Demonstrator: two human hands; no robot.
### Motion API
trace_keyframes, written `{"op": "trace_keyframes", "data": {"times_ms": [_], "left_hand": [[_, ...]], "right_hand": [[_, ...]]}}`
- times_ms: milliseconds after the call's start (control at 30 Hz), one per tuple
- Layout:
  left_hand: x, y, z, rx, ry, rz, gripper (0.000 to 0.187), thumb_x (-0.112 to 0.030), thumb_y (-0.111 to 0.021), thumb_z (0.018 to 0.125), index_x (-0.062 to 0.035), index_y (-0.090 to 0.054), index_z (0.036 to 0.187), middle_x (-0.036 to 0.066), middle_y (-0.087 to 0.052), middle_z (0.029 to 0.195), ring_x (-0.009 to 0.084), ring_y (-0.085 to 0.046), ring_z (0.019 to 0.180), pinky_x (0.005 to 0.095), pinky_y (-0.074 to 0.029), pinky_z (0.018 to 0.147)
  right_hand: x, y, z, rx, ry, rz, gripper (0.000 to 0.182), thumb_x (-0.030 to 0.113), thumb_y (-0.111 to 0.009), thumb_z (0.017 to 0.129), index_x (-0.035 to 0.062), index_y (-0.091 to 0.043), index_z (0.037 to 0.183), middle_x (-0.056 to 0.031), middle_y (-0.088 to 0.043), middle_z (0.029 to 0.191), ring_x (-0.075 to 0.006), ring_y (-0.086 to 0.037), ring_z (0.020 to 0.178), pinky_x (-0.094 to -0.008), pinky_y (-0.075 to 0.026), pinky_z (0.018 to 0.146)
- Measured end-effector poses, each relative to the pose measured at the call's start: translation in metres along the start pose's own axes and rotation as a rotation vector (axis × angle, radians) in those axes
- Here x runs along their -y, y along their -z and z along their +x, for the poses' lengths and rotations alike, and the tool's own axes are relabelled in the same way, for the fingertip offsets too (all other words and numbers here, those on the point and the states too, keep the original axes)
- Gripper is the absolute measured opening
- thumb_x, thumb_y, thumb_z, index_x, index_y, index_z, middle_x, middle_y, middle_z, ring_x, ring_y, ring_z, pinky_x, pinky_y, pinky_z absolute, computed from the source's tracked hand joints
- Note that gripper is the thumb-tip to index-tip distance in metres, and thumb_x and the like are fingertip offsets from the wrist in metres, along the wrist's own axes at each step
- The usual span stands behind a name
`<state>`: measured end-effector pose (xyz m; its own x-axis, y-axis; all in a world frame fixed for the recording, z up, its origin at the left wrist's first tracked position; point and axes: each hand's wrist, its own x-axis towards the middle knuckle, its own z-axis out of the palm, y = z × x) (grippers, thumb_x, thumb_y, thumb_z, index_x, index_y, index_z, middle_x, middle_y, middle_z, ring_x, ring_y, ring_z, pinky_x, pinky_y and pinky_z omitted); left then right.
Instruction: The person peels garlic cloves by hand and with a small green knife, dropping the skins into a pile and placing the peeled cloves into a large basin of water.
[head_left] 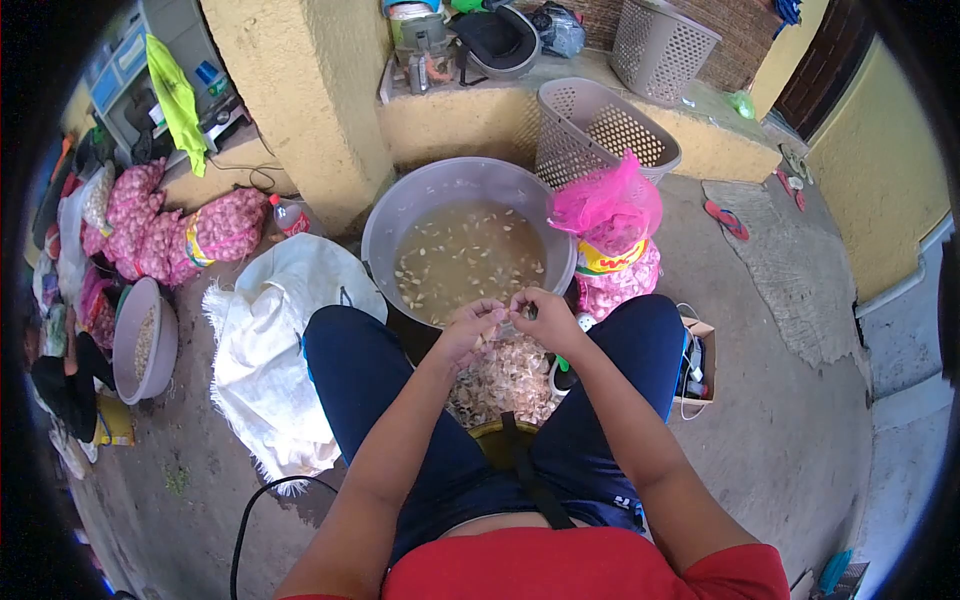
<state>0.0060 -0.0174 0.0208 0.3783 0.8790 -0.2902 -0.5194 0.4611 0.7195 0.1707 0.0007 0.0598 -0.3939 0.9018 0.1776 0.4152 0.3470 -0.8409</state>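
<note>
My left hand [473, 331] is closed, its fingertips pinched around a pale bit that looks like a garlic clove. Right beside it, my right hand [543, 318] is also closed, thumb and finger curled together around a small dark spot; I cannot tell what it holds. Both hands meet over my knees, at the near rim of a large grey tub [379, 205]. Peeled garlic cloves [470, 280] float in the tub's cloudy water. Under my hands, between my legs, lies a heap of garlic skins [507, 382].
A pink mesh bag of garlic [618, 285] stands right of the tub, before a tall grey basket [560, 130]. White sacking [275, 350] lies at left, with garlic sacks [225, 225] and a basin of cloves [168, 345] beyond. A small box [707, 365] sits by my right knee.
</note>
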Motion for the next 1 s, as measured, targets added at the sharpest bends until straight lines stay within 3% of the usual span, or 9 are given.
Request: {"op": "trace_keyframes", "data": {"times_ms": [200, 300, 500, 600, 700, 800, 1000], "left_hand": [[0.007, -0.001, 0.001, -0.019, -0.067, 0.050, 0.013, -0.016, -0.057, 0.078, -0.0056, -0.054, 0.087, -0.002, -0.050, 0.064, 0.0042, -0.045, 0.049, 0.0161, -0.034, 0.037], [0.012, -0.003, 0.004, -0.027, -0.062, 0.064, 0.017, -0.016, -0.056, 0.079, -0.0063, -0.052, 0.093, -0.001, -0.050, 0.068, 0.0052, -0.045, 0.050, 0.0163, -0.035, 0.038], [0.014, -0.007, 0.007, -0.092, -0.090, -0.035, 0.017, -0.019, -0.051, 0.083, -0.0058, -0.052, 0.093, -0.002, -0.050, 0.067, 0.0044, -0.045, 0.050, 0.0168, -0.034, 0.037], [0.013, -0.004, 0.007, -0.085, -0.068, -0.055, 0.020, -0.021, -0.049, 0.083, -0.0046, -0.051, 0.094, 0.000, -0.049, 0.070, 0.0049, -0.043, 0.053, 0.0169, -0.033, 0.038], [0.007, -0.008, 0.003, -0.078, -0.007, -0.143, 0.021, -0.021, -0.048, 0.083, -0.0044, -0.051, 0.096, 0.001, -0.049, 0.076, 0.0047, -0.042, 0.055, 0.0166, -0.032, 0.037], [0.005, -0.010, 0.003, -0.065, -0.012, -0.189, 0.023, -0.020, -0.049, 0.083, -0.0045, -0.050, 0.100, 0.001, -0.049, 0.079, 0.0048, -0.041, 0.056, 0.0162, -0.032, 0.037], [0.007, -0.004, 0.006, -0.085, -0.033, -0.247, 0.025, -0.018, -0.047, 0.083, -0.0048, -0.048, 0.104, 0.002, -0.049, 0.079, 0.0052, -0.041, 0.056, 0.0163, -0.032, 0.036]], "right_hand": [[-0.007, -0.001, 0.002, 0.068, -0.032, -0.036, 0.021, 0.016, -0.060, 0.066, -0.0017, -0.055, 0.077, -0.0173, -0.055, 0.072, -0.0278, -0.055, 0.069, -0.0331, -0.042, 0.065], [-0.010, -0.009, 0.001, 0.029, 0.032, -0.058, 0.019, 0.013, -0.060, 0.066, -0.0016, -0.053, 0.075, -0.0127, -0.054, 0.071, -0.0214, -0.053, 0.066, -0.0301, -0.040, 0.063], [-0.005, -0.019, 0.004, -0.104, 0.058, -0.139, 0.019, 0.016, -0.058, 0.068, -0.0022, -0.051, 0.072, -0.0158, -0.052, 0.070, -0.0280, -0.052, 0.067, -0.0323, -0.040, 0.063], [-0.009, -0.020, 0.004, -0.159, 0.120, -0.135, 0.017, 0.013, -0.057, 0.068, -0.0018, -0.050, 0.072, -0.0134, -0.052, 0.068, -0.0235, -0.052, 0.065, -0.0306, -0.040, 0.062], [-0.006, -0.014, 0.005, -0.185, -0.001, -0.016, 0.013, 0.009, -0.056, 0.068, -0.0014, -0.049, 0.072, -0.0102, -0.051, 0.066, -0.0179, -0.050, 0.063, -0.0281, -0.040, 0.061], [-0.004, -0.008, 0.005, -0.150, -0.032, 0.027, 0.018, 0.014, -0.059, 0.066, -0.0016, -0.050, 0.071, -0.0144, -0.053, 0.068, -0.0264, -0.052, 0.066, -0.0321, -0.041, 0.062], [0.004, -0.005, -0.001, -0.054, -0.018, -0.013, 0.018, 0.013, -0.059, 0.066, -0.0012, -0.051, 0.071, -0.0147, -0.053, 0.069, -0.0268, -0.052, 0.067, -0.0324, -0.041, 0.063]]}}
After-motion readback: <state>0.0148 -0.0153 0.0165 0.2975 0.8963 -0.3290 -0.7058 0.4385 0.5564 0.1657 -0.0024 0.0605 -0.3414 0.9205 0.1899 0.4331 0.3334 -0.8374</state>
